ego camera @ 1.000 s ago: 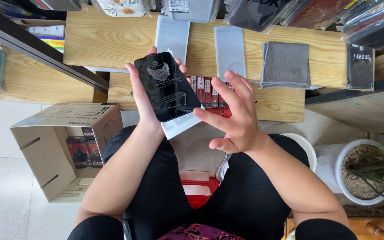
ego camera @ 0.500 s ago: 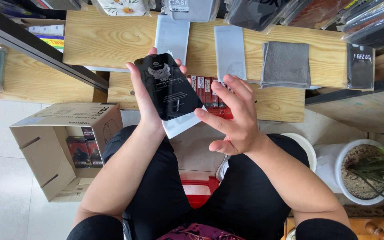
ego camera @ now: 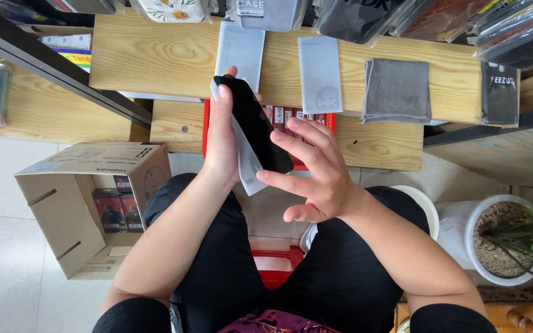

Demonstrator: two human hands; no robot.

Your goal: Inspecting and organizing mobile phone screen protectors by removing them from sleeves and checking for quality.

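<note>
Head view: the left hand (ego camera: pixel 223 139) holds a black phone (ego camera: pixel 254 123) up in front of the body, tilted on edge so that its dark face turns toward the right hand. Its fingers are closed round the phone's far edge, with the thumb side behind, and a pale sheet (ego camera: pixel 245 163) is pinned against the back of the phone, its lower corner hanging out at 6 o'clock. That grip leaves the dark face bare, probably so the other hand can reach it.

The right hand (ego camera: pixel 316 176) sits at 4 o'clock from the phone, fingers spread apart and holding nothing; the fingertips (ego camera: pixel 279 137) lie on or just beside the phone's lower right edge, as if steadying it.

Beyond, at 12 o'clock, the wooden bench (ego camera: pixel 155 55) carries two pale flat sleeves (ego camera: pixel 320 74) and a folded grey cloth (ego camera: pixel 396 90) laid side by side within easy reach. An open cardboard box (ego camera: pixel 87 203) stands on the floor at 9 o'clock, a potted plant (ego camera: pixel 513 246) at 3 o'clock.
</note>
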